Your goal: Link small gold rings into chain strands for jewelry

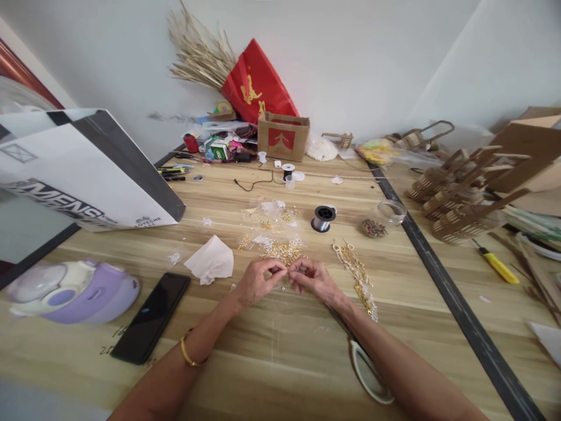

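Observation:
My left hand and my right hand meet fingertip to fingertip over the wooden table. Both are pinched closed on something too small to make out. Just beyond them lies a pile of gold and silver beads. A thin silvery piece shows below the fingertips. To the right of my right hand are gold and white beaded strands. White-handled scissors lie partly under my right forearm. A spool of wire stands behind the beads, with a clear jar of dark beads farther right.
On the left are a black phone, a purple and white bottle, a tissue and a large white box. A yellow-handled screwdriver and small woven baskets are on the right. A cardboard box stands at the back.

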Motion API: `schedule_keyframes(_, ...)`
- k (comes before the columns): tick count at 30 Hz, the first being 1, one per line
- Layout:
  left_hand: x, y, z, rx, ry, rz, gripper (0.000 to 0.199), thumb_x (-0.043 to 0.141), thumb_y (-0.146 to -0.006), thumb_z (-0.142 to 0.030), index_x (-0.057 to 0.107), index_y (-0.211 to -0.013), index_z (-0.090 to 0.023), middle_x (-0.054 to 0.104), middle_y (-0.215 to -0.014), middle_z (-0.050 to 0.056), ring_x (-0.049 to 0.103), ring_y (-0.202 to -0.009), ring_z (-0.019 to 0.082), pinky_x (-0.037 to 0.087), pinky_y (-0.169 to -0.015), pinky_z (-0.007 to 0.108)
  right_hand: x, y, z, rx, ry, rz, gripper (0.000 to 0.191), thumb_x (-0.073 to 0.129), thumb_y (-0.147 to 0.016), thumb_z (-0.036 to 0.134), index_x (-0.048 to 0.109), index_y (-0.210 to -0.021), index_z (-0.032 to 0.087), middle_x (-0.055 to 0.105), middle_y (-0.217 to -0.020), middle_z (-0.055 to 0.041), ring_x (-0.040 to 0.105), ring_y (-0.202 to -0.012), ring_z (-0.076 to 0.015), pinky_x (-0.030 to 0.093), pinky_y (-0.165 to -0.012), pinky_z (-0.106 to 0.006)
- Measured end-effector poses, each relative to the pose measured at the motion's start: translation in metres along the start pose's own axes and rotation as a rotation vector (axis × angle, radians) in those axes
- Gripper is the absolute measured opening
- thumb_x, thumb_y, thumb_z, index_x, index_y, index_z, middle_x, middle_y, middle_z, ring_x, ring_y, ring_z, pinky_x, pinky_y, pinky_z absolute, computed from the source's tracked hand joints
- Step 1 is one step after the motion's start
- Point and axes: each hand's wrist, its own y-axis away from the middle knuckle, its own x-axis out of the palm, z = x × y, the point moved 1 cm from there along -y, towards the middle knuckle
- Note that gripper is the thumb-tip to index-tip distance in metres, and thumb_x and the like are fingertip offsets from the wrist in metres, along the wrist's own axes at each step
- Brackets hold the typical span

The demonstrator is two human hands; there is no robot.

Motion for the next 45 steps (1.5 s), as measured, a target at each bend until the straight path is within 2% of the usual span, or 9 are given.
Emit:
schedule_keyframes(3,0.001,0.000,0.003,-0.038,0.052,0.001,0.014,0.056,-0.081,-0.023,0.065,-0.075,-0.016,0.066,-0.072,0.003,0.059,-0.069,0.014,0.044,-0.068,0.024,-0.002,0.000,0.001,0.000,0.062,-0.019,0.032,0.065,-0.074,0.046,0.059,-0.081,0.016,0.056,-0.060,0.0023,0.048,-0.047,-0.0079,0.039,-0.045,-0.020)
schedule_keyframes(7,0.004,0.001,0.012,-0.221,0.247,-0.014,0.018,0.059,-0.079,-0.028,0.064,-0.089,-0.015,0.066,-0.083,0.005,0.060,-0.077,0.015,0.046,-0.069,0.024,-0.004,0.001,0.002,-0.102,0.156,-0.096,0.026,0.065,-0.076,0.042,0.063,-0.077,0.016,0.056,-0.069,0.0003,0.049,-0.060,-0.0098,0.039,-0.054,-0.021)
schedule_keyframes(10,0.009,0.000,0.015,-0.364,0.466,0.071,0.028,0.063,-0.075,-0.030,0.061,-0.097,-0.013,0.065,-0.091,0.007,0.059,-0.071,0.013,0.046,-0.062,0.024,-0.004,0.001,0.001,-0.150,0.154,-0.122,0.023,0.065,-0.077,0.039,0.063,-0.077,0.016,0.057,-0.071,-0.0001,0.050,-0.065,-0.0112,0.039,-0.058,-0.022)
schedule_keyframes(15,0.012,0.001,0.008,-0.489,0.689,0.183,0.033,0.068,-0.072,-0.033,0.058,-0.095,-0.012,0.065,-0.075,0.003,0.057,-0.057,0.009,0.044,-0.056,0.022,-0.003,0.002,-0.001,-0.135,0.101,-0.116,0.021,0.064,-0.078,0.038,0.062,-0.079,0.017,0.059,-0.068,-0.0001,0.052,-0.063,-0.0124,0.040,-0.059,-0.024)
schedule_keyframes(25,0.011,0.002,0.013,-0.465,0.616,0.189,0.025,0.070,-0.068,-0.033,0.059,-0.071,-0.011,0.059,-0.057,-0.001,0.054,-0.052,0.009,0.045,-0.055,0.022,-0.001,0.002,0.001,-0.113,0.161,-0.178,0.022,0.064,-0.076,0.036,0.061,-0.074,0.015,0.050,-0.056,0.0040,0.039,-0.049,-0.0081,0.029,-0.047,-0.021)
schedule_keyframes(30,0.007,0.001,0.012,-0.417,0.482,0.196,0.019,0.067,-0.070,-0.029,0.061,-0.073,-0.011,0.060,-0.059,0.001,0.054,-0.054,0.010,0.044,-0.055,0.022,0.000,0.003,0.003,-0.112,0.142,-0.163,0.023,0.063,-0.077,0.038,0.061,-0.075,0.015,0.049,-0.056,0.0042,0.038,-0.049,-0.0079,0.029,-0.047,-0.021)
schedule_keyframes(33,0.003,0.000,0.012,-0.403,0.456,0.180,0.017,0.065,-0.072,-0.028,0.061,-0.075,-0.012,0.060,-0.060,0.001,0.055,-0.056,0.010,0.045,-0.056,0.022,-0.001,0.003,0.001,-0.093,0.150,-0.150,0.026,0.058,-0.081,0.040,0.061,-0.086,0.015,0.054,-0.060,0.0028,0.041,-0.049,-0.0086,0.031,-0.046,-0.020)
schedule_keyframes(37,-0.003,-0.002,0.015,-0.336,0.406,0.144,0.016,0.062,-0.075,-0.028,0.061,-0.076,-0.012,0.061,-0.066,0.002,0.056,-0.062,0.011,0.045,-0.061,0.022,-0.004,0.001,-0.003,-0.155,0.434,-0.136,0.021,0.053,-0.085,0.035,0.062,-0.088,0.016,0.059,-0.069,-0.0004,0.046,-0.055,-0.0101,0.036,-0.050,-0.021)
schedule_keyframes(45,-0.017,-0.006,0.012,-0.277,0.186,0.127,0.011,0.061,-0.075,-0.025,0.064,-0.073,-0.014,0.063,-0.072,0.001,0.055,-0.068,0.012,0.043,-0.066,0.023,0.001,0.004,-0.010,-0.388,1.119,0.130,0.015,0.044,-0.092,0.017,0.059,-0.093,0.018,0.058,-0.087,-0.0043,0.056,-0.073,-0.0127,0.041,-0.065,-0.022)
